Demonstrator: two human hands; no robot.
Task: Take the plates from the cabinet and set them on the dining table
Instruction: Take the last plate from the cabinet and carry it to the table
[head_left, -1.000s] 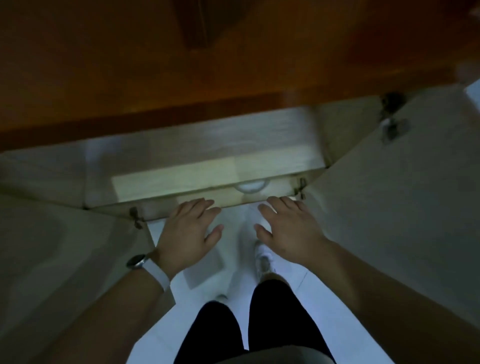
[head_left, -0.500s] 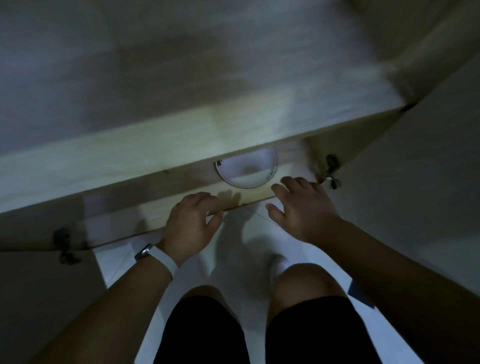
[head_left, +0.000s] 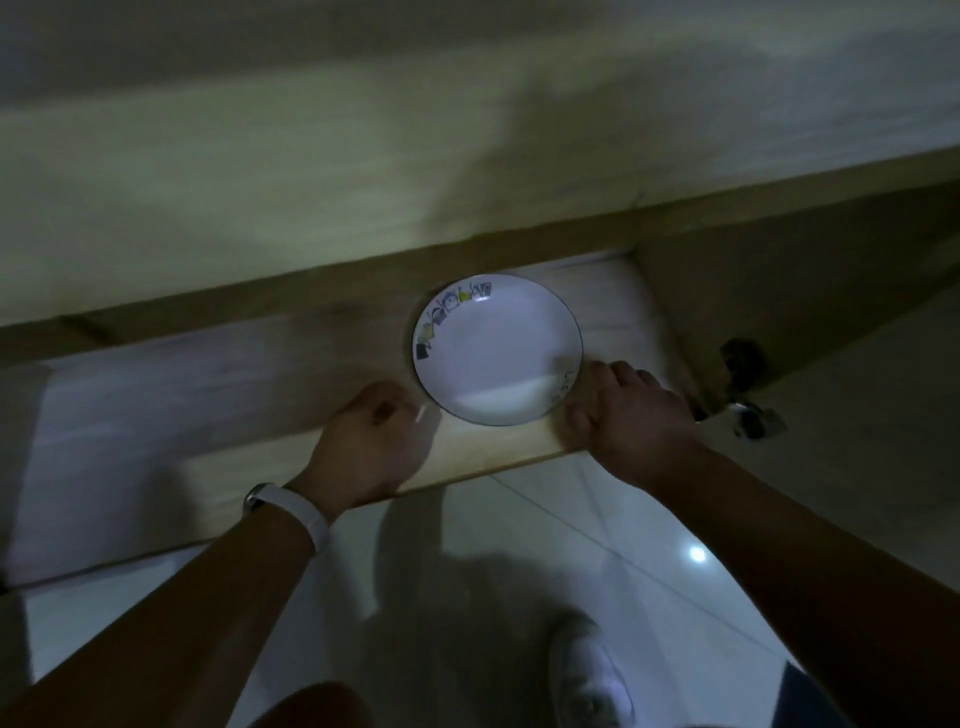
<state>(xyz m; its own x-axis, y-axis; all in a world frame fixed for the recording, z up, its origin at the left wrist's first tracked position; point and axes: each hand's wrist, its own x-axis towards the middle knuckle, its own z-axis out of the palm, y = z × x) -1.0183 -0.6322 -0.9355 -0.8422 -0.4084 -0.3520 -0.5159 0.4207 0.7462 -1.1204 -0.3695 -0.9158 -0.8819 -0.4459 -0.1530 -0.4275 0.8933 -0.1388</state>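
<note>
A white plate (head_left: 496, 358) with a dark rim and small coloured drawings along its edge lies flat on the lower cabinet shelf (head_left: 260, 395), near the shelf's front edge. My left hand (head_left: 371, 441) hovers just left of the plate with loosely curled fingers, its fingertips close to the rim. On the other side, my right hand (head_left: 631, 415) has its fingers and thumb right at the plate's rim. Neither hand visibly grips the plate. Whether more plates lie under it cannot be told.
An upper shelf board (head_left: 363, 182) overhangs the plate's far side. The cabinet's right side wall (head_left: 779, 291) and an open door with a metal hinge (head_left: 748, 395) stand to the right. Below is a glossy tiled floor (head_left: 519, 545) with my shoe (head_left: 587, 675).
My view has dropped lower and closer, so the whole plate now shows. Both hands have reached over the shelf's front edge to the plate's two sides.
</note>
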